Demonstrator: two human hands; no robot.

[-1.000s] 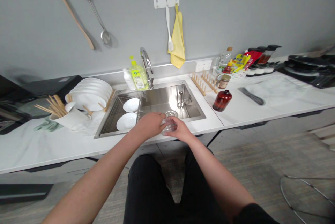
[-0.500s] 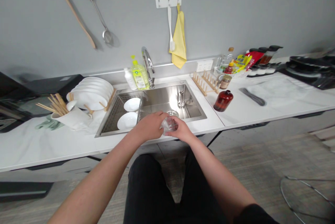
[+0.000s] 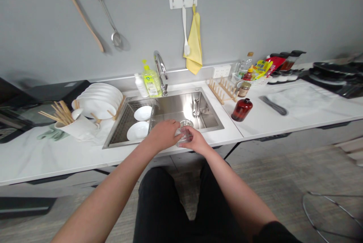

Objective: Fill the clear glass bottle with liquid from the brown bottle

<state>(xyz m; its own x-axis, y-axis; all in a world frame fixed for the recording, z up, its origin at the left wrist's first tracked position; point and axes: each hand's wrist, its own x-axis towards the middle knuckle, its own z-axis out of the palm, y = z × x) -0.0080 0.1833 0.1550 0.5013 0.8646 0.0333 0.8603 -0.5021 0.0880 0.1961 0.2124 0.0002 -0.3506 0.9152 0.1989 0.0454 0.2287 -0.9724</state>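
At the front edge of the sink (image 3: 181, 101), my right hand (image 3: 197, 142) is closed round the right side of a small clear container (image 3: 183, 137). My left hand (image 3: 166, 134) is closed at its left side, with the thumb near the rim; its other fingertips are mostly hidden. Whether the container is glass or plastic I cannot tell. Just beyond it lies the round drain (image 3: 187, 123). Two white bowls (image 3: 138, 131) sit in the wire basket (image 3: 118, 131) at the sink's left. To the right on the counter stands an amber bottle (image 3: 241, 109).
A chrome faucet (image 3: 159, 67) rises behind the sink beside a yellow-green pump bottle (image 3: 151, 82). White plates (image 3: 95, 106) and a chopstick holder (image 3: 76, 126) stand left. Right are a wooden rack (image 3: 222, 89), a jar (image 3: 244, 89) and a dark elongated object (image 3: 273, 105).
My view has shifted slightly, moving the scene a little rightward in the picture. Both hands stay at the clear container, with small shifts of the left fingers and thumb.
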